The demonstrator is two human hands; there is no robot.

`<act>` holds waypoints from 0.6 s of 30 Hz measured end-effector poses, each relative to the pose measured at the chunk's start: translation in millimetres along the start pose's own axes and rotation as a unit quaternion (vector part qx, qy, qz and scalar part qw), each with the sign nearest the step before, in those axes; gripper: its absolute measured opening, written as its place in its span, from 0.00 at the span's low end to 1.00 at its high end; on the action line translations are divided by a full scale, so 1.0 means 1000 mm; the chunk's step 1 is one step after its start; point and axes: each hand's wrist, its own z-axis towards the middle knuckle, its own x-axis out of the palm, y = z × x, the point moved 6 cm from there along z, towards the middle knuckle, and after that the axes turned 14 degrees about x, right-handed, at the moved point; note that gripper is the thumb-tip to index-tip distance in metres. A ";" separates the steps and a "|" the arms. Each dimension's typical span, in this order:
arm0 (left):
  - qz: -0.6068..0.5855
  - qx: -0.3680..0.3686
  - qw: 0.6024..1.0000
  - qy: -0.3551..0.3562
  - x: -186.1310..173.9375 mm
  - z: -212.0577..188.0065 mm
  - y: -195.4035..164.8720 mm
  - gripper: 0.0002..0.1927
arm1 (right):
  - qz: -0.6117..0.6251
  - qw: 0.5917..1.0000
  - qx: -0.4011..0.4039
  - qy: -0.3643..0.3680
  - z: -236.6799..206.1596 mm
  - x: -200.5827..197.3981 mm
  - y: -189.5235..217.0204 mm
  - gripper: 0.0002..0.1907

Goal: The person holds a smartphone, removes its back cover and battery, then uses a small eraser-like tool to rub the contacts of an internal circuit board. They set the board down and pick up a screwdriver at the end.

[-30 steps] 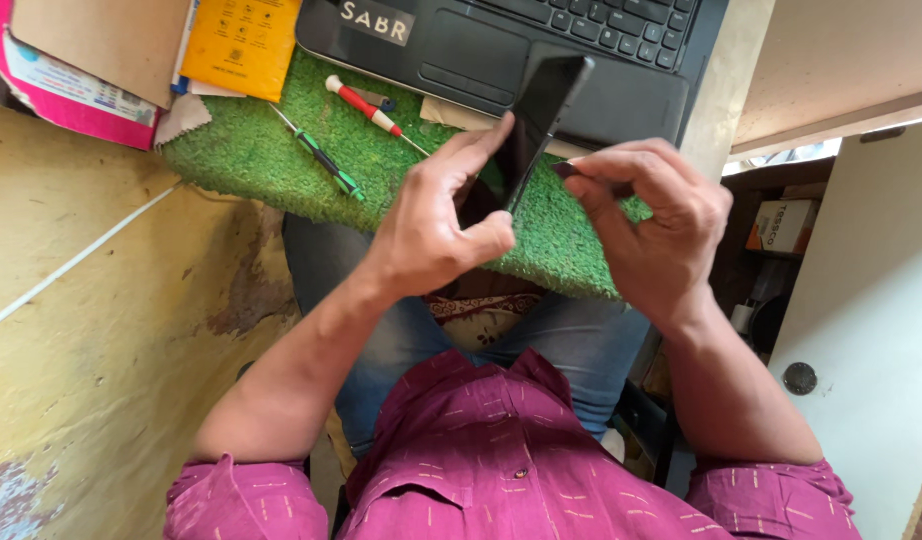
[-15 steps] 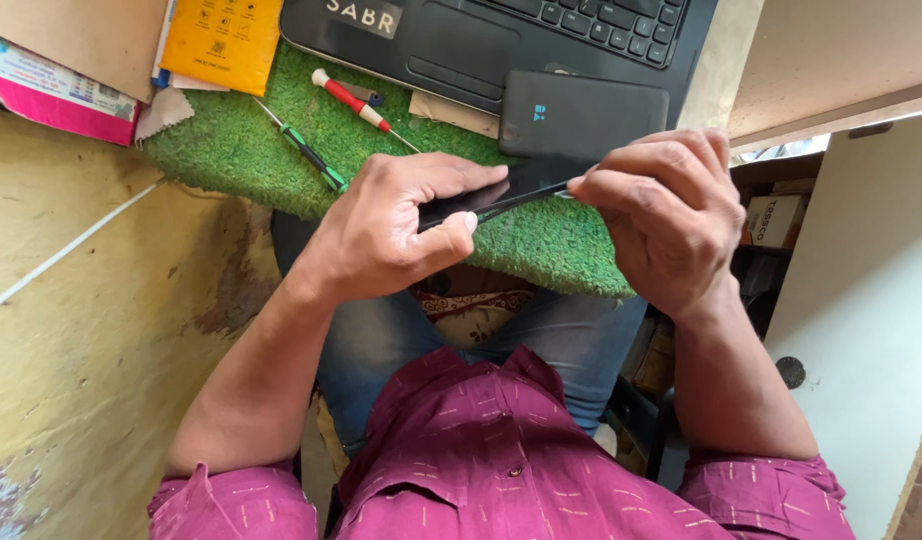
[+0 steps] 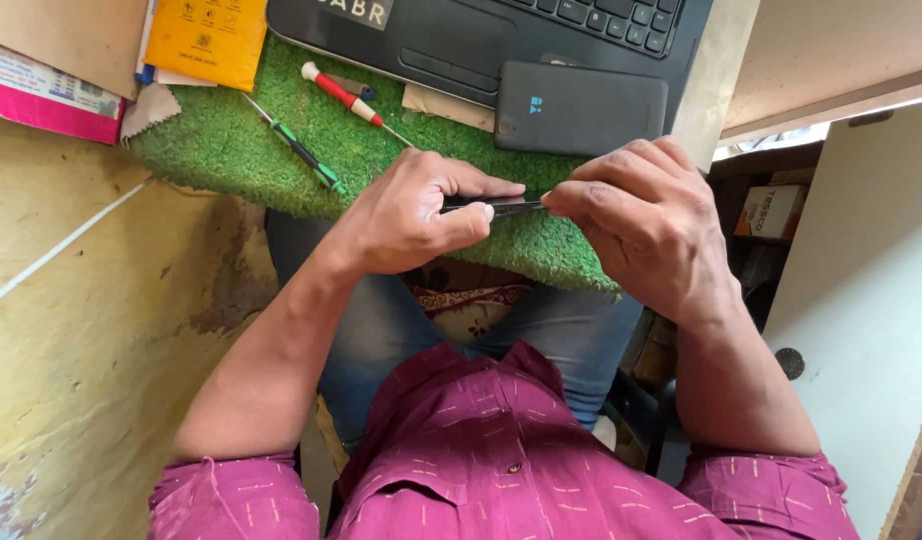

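phone body (image 3: 493, 205) now edge-on and near level between both hands, no longer tilted upright as a second ago; dark back cover (image 3: 581, 108) off and lying flat at 12 o'clock of the hands, leaning on the laptop's (image 3: 481, 45) front edge. judged from that: shell already separated, work moved on to the thin body itself.

left hand (image 3: 411, 215) clamped around the body's left end, thumb along the top edge, fingers curled beneath. right hand (image 3: 646, 225) pinched shut on the other end, fingertips (image 3: 561, 200) meeting the edge at 9 o'clock of its knuckles. body held just above the green turf mat (image 3: 231, 150), bridging the gap between the two hands, mostly hidden by them.

red-handled screwdriver (image 3: 343, 95) and green-handled screwdriver (image 3: 299, 152) lying untouched on the mat at 10 to 11 o'clock of the left hand, well apart from it. yellow packet (image 3: 206, 38) at the far 11 o'clock corner, wooden counter (image 3: 71, 280) at 9 o'clock.
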 end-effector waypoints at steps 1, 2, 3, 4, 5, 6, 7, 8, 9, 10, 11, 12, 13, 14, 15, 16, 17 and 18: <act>-0.001 0.009 1.000 -0.002 -0.001 0.001 -0.001 0.23 | -0.003 1.000 0.002 -0.004 0.000 0.000 0.000 0.08; -0.004 0.016 1.000 -0.004 -0.001 0.001 -0.003 0.23 | -0.006 1.000 0.005 -0.006 0.001 0.000 0.001 0.08; -0.007 0.023 1.000 -0.006 -0.001 0.001 -0.005 0.23 | -0.008 1.000 0.008 -0.008 0.001 0.000 0.001 0.08; -0.009 0.024 1.000 -0.009 -0.001 0.001 -0.006 0.23 | -0.010 1.000 0.006 -0.008 0.001 0.000 0.002 0.08; -0.010 0.026 1.000 -0.011 -0.001 0.001 -0.006 0.23 | -0.012 1.000 0.004 -0.009 0.001 0.000 0.003 0.08; -0.011 0.028 0.999 -0.014 -0.001 0.001 -0.007 0.23 | -0.014 1.000 0.001 -0.011 0.001 -0.001 0.004 0.09; -0.013 0.029 0.999 -0.014 -0.001 0.001 -0.007 0.23 | -0.018 1.000 -0.007 -0.012 0.002 -0.001 0.005 0.09; -0.014 0.029 0.999 -0.014 -0.001 0.002 -0.008 0.23 | -0.021 1.000 -0.015 -0.014 0.002 -0.001 0.007 0.09; -0.015 0.029 0.999 -0.015 -0.001 0.001 -0.008 0.23 | -0.023 0.999 -0.023 -0.016 0.002 -0.001 0.008 0.09; -0.010 0.002 1.000 -0.007 -0.001 0.001 -0.005 0.23 | -0.024 0.999 -0.027 -0.013 0.004 -0.001 0.009 0.09; -0.006 -0.025 1.000 0.000 0.000 0.000 -0.001 0.24 | -0.024 0.999 -0.030 -0.010 0.005 -0.001 0.009 0.10; -0.002 -0.052 0.999 0.008 0.000 -0.002 0.002 0.24 | -0.024 0.999 -0.034 -0.007 0.006 0.000 0.010 0.10; -0.003 -0.048 0.999 0.008 0.000 -0.002 0.003 0.24 | -0.027 0.999 -0.037 -0.002 0.007 0.000 0.011 0.10; -0.003 -0.044 0.999 0.009 0.000 -0.002 0.003 0.24 | -0.029 0.999 -0.040 0.002 0.008 -0.001 0.012 0.10; -0.003 -0.039 0.999 0.009 0.000 -0.002 0.004 0.24 | -0.032 0.999 -0.043 0.007 0.009 -0.001 0.014 0.10; -0.006 0.000 1.000 0.000 0.000 -0.001 0.001 0.23 | -0.045 0.998 -0.046 0.021 0.010 -0.001 0.015 0.10; -0.009 0.039 0.999 -0.009 -0.001 -0.001 -0.002 0.23 | -0.058 0.996 -0.049 0.036 0.012 -0.001 0.015 0.10; -0.012 0.079 0.997 -0.016 -0.001 0.000 -0.005 0.23 | -0.072 0.995 -0.051 0.049 0.015 -0.002 0.015 0.10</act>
